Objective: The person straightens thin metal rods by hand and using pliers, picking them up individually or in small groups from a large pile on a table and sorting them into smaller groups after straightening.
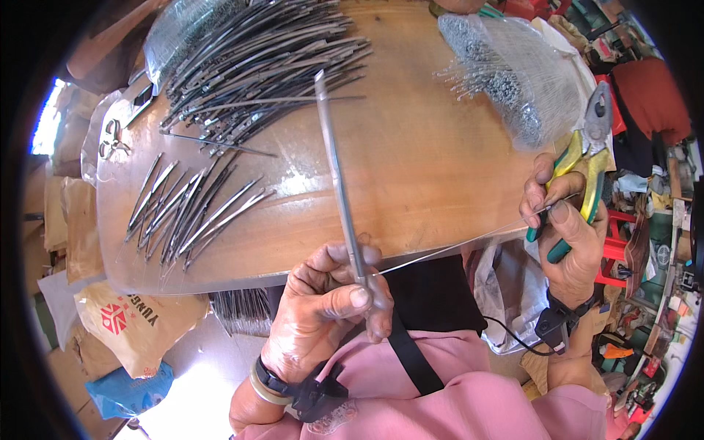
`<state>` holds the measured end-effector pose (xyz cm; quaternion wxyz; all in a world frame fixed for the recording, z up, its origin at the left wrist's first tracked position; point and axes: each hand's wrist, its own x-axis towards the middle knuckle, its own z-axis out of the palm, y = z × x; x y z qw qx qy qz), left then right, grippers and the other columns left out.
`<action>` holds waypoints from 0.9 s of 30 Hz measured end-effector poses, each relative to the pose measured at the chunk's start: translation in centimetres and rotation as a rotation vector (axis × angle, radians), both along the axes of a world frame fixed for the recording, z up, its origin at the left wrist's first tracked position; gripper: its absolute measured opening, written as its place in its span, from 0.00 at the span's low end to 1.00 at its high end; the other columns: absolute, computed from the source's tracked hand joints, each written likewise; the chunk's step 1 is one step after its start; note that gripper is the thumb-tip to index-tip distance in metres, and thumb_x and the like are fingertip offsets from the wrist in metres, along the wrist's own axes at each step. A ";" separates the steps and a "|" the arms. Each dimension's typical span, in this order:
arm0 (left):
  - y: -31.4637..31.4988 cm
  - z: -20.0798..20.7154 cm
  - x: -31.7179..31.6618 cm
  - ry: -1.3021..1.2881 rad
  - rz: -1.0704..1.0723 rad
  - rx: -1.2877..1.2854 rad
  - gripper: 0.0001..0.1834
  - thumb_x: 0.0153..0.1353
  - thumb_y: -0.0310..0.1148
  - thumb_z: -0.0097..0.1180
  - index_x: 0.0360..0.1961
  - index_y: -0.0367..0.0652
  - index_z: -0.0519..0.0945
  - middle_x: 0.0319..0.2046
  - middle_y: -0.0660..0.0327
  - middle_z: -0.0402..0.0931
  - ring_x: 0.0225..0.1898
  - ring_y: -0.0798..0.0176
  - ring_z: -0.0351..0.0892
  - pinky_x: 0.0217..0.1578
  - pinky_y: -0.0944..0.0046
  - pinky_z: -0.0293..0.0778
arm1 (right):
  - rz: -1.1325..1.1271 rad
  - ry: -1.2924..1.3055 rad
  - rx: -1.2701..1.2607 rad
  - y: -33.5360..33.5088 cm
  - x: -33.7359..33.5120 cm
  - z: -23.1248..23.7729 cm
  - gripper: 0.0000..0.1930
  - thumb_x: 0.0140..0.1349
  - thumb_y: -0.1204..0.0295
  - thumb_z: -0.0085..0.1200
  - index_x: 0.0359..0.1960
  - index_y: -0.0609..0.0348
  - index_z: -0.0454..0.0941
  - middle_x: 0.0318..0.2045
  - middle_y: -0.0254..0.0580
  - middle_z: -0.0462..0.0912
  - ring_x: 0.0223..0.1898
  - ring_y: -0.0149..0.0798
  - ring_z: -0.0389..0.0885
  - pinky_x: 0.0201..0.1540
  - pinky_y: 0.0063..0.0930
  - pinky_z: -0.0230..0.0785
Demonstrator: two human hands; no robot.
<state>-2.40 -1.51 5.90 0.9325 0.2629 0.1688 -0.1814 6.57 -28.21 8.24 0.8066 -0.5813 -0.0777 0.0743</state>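
My left hand (315, 293) is closed around the lower end of a long, thin grey metal strip (337, 176), which points away from me over the table edge. From that lower end a thin wire (455, 242) stretches to my right hand (576, 238), whose thumb and finger pinch it. The same right hand also keeps hold of pliers (587, 154) with yellow and green handles, their jaws pointing up and away. Dark strips (194, 209) of a similar kind lie loosely side by side on the left of the table.
A large heap of dark strips (257, 73) covers the far left of the wooden table (411, 147). Plastic-wrapped bundles of wire pieces (506, 81) lie at the far right. Small scissors (114, 139) rest by the left edge. Red stools (620, 249) and clutter stand on the right.
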 end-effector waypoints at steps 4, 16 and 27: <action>-0.5 -0.6 -0.5 -0.009 0.001 0.315 0.06 0.58 0.18 0.59 0.38 0.32 0.78 0.27 0.49 0.81 0.20 0.63 0.77 0.20 0.68 0.71 | -0.007 -0.069 -0.149 0.0 0.0 -0.5 0.11 0.54 0.72 0.63 0.34 0.68 0.78 0.44 0.50 0.74 0.37 0.32 0.72 0.41 0.25 0.64; -1.4 -1.8 -0.3 -0.031 -0.225 0.704 0.05 0.58 0.17 0.59 0.37 0.32 0.78 0.26 0.58 0.81 0.23 0.74 0.74 0.24 0.75 0.70 | 0.224 -0.421 -0.798 0.4 0.3 -1.2 0.11 0.51 0.75 0.62 0.35 0.67 0.77 0.43 0.48 0.77 0.41 0.40 0.78 0.43 0.30 0.69; -1.3 -1.8 -0.5 0.087 -0.424 0.651 0.04 0.60 0.18 0.58 0.37 0.32 0.79 0.28 0.64 0.80 0.28 0.75 0.76 0.30 0.74 0.72 | 0.529 -0.833 -1.102 2.7 1.5 -2.7 0.15 0.38 0.75 0.62 0.31 0.66 0.77 0.41 0.45 0.76 0.41 0.45 0.75 0.54 0.48 0.59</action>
